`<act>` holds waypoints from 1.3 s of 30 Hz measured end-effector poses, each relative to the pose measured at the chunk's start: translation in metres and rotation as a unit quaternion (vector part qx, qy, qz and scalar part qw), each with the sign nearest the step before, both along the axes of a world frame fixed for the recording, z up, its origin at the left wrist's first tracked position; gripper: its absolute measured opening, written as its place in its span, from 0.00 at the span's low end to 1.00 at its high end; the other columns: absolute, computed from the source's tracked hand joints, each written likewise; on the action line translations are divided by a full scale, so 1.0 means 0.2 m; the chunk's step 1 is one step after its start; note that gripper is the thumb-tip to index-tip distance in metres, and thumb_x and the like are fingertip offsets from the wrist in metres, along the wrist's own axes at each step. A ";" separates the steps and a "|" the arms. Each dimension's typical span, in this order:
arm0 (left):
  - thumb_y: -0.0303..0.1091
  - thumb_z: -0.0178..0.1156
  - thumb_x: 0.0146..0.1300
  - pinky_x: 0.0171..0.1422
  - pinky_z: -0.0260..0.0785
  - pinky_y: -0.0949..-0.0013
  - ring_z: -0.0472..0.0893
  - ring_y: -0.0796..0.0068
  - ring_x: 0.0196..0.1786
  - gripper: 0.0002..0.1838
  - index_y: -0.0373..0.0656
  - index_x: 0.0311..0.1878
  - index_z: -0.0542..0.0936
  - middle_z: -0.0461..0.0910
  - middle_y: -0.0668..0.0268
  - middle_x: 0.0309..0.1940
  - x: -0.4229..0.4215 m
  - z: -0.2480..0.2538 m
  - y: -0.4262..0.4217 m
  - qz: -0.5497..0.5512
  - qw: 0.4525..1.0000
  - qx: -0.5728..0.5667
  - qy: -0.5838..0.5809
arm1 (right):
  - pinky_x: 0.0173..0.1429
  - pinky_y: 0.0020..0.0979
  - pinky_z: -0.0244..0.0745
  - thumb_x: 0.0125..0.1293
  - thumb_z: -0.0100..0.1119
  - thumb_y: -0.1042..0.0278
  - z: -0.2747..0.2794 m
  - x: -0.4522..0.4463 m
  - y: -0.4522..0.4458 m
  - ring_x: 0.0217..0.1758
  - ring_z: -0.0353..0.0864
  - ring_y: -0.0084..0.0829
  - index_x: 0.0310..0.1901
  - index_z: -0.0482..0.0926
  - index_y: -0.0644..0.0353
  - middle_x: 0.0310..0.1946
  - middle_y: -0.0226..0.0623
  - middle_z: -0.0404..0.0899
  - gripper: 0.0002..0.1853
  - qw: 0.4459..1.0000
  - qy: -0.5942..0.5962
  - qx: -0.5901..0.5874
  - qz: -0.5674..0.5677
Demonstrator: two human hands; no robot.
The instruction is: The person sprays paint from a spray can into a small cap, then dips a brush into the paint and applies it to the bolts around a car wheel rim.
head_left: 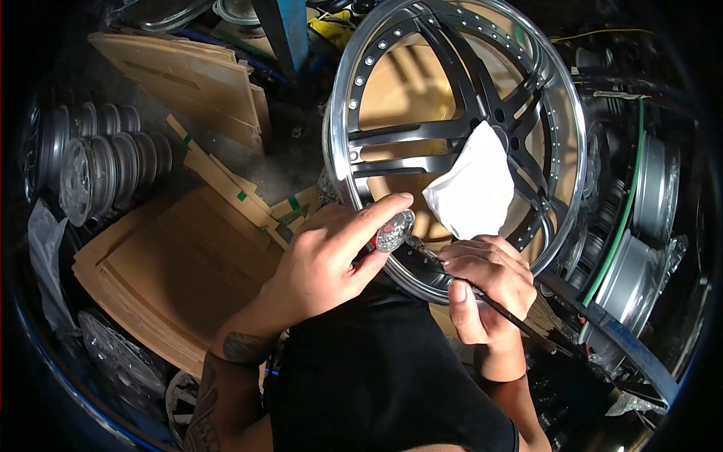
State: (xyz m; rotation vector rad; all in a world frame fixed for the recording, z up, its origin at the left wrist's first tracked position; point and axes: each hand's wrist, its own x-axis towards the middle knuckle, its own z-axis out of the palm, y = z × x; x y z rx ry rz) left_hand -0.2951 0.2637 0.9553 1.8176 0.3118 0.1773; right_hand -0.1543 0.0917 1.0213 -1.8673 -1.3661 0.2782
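Observation:
A large car wheel rim with black spokes and a polished lip stands tilted in front of me. My left hand pinches a small round container with a mottled silvery face and a bit of red at its side, held over the rim's near edge. Between the fingers of my right hand is a thin dark-handled paintbrush, its tip close to the rim's bolted inner edge; whether it touches is unclear. A white cloth also sticks up from my right hand, in front of the spokes.
Flattened cardboard lies at the left, with more cardboard sheets behind. Several silver wheels are stacked at far left. Plastic-wrapped wheels stand at right beside a blue metal bar and a green hose.

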 end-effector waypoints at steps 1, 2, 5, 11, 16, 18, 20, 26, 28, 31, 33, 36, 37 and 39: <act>0.16 0.68 0.56 0.60 0.78 0.65 0.85 0.65 0.55 0.32 0.40 0.66 0.77 0.83 0.57 0.55 0.00 0.00 0.00 0.003 1.000 0.005 -0.011 | 0.43 0.36 0.80 0.59 0.66 0.77 0.01 -0.01 0.00 0.35 0.88 0.40 0.37 0.81 0.64 0.32 0.41 0.86 0.05 1.000 -0.002 0.000 -0.002; 0.17 0.68 0.55 0.57 0.78 0.65 0.84 0.65 0.50 0.33 0.41 0.67 0.77 0.82 0.58 0.50 0.00 -0.01 0.00 0.005 1.000 0.010 -0.023 | 0.43 0.36 0.80 0.59 0.66 0.77 0.01 -0.01 0.00 0.35 0.88 0.40 0.37 0.81 0.64 0.32 0.41 0.86 0.05 1.000 0.000 0.000 -0.010; 0.19 0.69 0.55 0.45 0.77 0.62 0.81 0.65 0.34 0.35 0.47 0.69 0.77 0.80 0.62 0.32 0.00 -0.04 -0.02 0.020 0.997 0.023 -0.068 | 0.43 0.36 0.80 0.59 0.66 0.77 0.01 0.00 -0.01 0.34 0.88 0.40 0.38 0.82 0.64 0.32 0.41 0.86 0.06 1.000 0.010 -0.005 -0.002; 0.19 0.69 0.55 0.44 0.77 0.62 0.81 0.65 0.35 0.35 0.46 0.69 0.76 0.81 0.61 0.34 -0.01 -0.03 -0.03 0.020 0.998 0.003 -0.058 | 0.44 0.36 0.81 0.59 0.64 0.77 0.02 0.00 -0.02 0.35 0.88 0.40 0.38 0.82 0.65 0.33 0.43 0.87 0.06 0.998 0.048 -0.006 -0.030; 0.18 0.69 0.55 0.53 0.80 0.64 0.87 0.61 0.48 0.35 0.45 0.68 0.77 0.85 0.55 0.48 -0.01 -0.03 -0.03 0.023 0.994 -0.071 -0.075 | 0.45 0.31 0.79 0.69 0.59 0.74 -0.05 -0.02 -0.11 0.36 0.85 0.32 0.42 0.81 0.70 0.36 0.47 0.86 0.07 0.968 0.209 0.029 -0.137; 0.18 0.70 0.55 0.56 0.80 0.64 0.87 0.60 0.53 0.35 0.44 0.68 0.77 0.84 0.54 0.53 -0.01 -0.01 -0.01 0.013 0.993 -0.106 -0.054 | 0.47 0.29 0.79 0.73 0.56 0.72 -0.05 -0.01 -0.13 0.38 0.84 0.28 0.43 0.79 0.70 0.38 0.45 0.86 0.08 0.960 0.233 0.032 -0.155; 0.18 0.70 0.55 0.58 0.80 0.64 0.87 0.61 0.54 0.35 0.44 0.68 0.77 0.84 0.54 0.56 -0.02 -0.01 -0.01 0.009 0.991 -0.121 -0.049 | 0.48 0.30 0.78 0.74 0.55 0.72 -0.06 -0.01 -0.11 0.39 0.84 0.29 0.44 0.78 0.71 0.38 0.46 0.85 0.09 0.935 0.308 0.060 -0.166; 0.18 0.70 0.54 0.56 0.80 0.65 0.87 0.61 0.53 0.35 0.44 0.69 0.76 0.84 0.55 0.55 -0.01 -0.03 -0.01 0.012 0.991 -0.116 -0.060 | 0.50 0.30 0.77 0.74 0.56 0.69 -0.09 0.02 -0.14 0.40 0.83 0.30 0.45 0.77 0.71 0.38 0.47 0.84 0.10 0.921 0.338 0.090 -0.171; 0.19 0.71 0.54 0.56 0.80 0.64 0.87 0.61 0.52 0.36 0.44 0.69 0.76 0.84 0.55 0.55 -0.02 -0.03 -0.01 0.011 0.992 -0.111 -0.056 | 0.50 0.30 0.77 0.74 0.56 0.69 -0.10 0.02 -0.15 0.39 0.83 0.30 0.45 0.77 0.71 0.38 0.47 0.84 0.11 0.922 0.337 0.089 -0.170; 0.18 0.71 0.54 0.52 0.80 0.64 0.87 0.62 0.47 0.36 0.45 0.69 0.76 0.85 0.55 0.52 -0.02 -0.03 -0.01 0.010 0.994 -0.095 -0.049 | 0.50 0.31 0.78 0.73 0.56 0.70 -0.10 0.02 -0.16 0.39 0.83 0.31 0.45 0.78 0.71 0.38 0.47 0.84 0.10 0.925 0.329 0.087 -0.166; 0.19 0.71 0.53 0.49 0.79 0.63 0.86 0.62 0.43 0.36 0.46 0.69 0.76 0.85 0.56 0.48 -0.02 -0.03 -0.01 0.011 0.996 -0.077 -0.050 | 0.49 0.32 0.78 0.73 0.57 0.71 -0.07 -0.01 -0.11 0.39 0.84 0.31 0.44 0.78 0.71 0.38 0.47 0.85 0.09 0.926 0.329 0.091 -0.164; 0.19 0.71 0.53 0.45 0.78 0.63 0.83 0.63 0.37 0.36 0.46 0.69 0.76 0.84 0.58 0.42 -0.02 -0.04 -0.01 0.012 0.997 -0.036 -0.064 | 0.47 0.33 0.80 0.71 0.58 0.72 -0.06 -0.03 -0.12 0.39 0.85 0.34 0.43 0.79 0.71 0.37 0.48 0.86 0.08 0.956 0.247 0.050 -0.150; 0.19 0.70 0.53 0.45 0.77 0.62 0.83 0.63 0.36 0.36 0.46 0.69 0.76 0.84 0.59 0.40 -0.01 -0.04 -0.01 0.012 0.997 -0.026 -0.068 | 0.45 0.35 0.80 0.69 0.61 0.73 -0.06 -0.03 -0.10 0.37 0.86 0.37 0.42 0.80 0.71 0.34 0.49 0.86 0.07 0.967 0.211 0.052 -0.131; 0.20 0.70 0.54 0.44 0.77 0.62 0.82 0.64 0.34 0.36 0.46 0.69 0.77 0.83 0.59 0.37 -0.01 -0.04 -0.02 0.014 0.997 -0.011 -0.074 | 0.44 0.35 0.80 0.63 0.64 0.76 -0.03 -0.02 -0.06 0.34 0.87 0.39 0.39 0.82 0.68 0.32 0.46 0.87 0.06 0.985 0.146 0.030 -0.083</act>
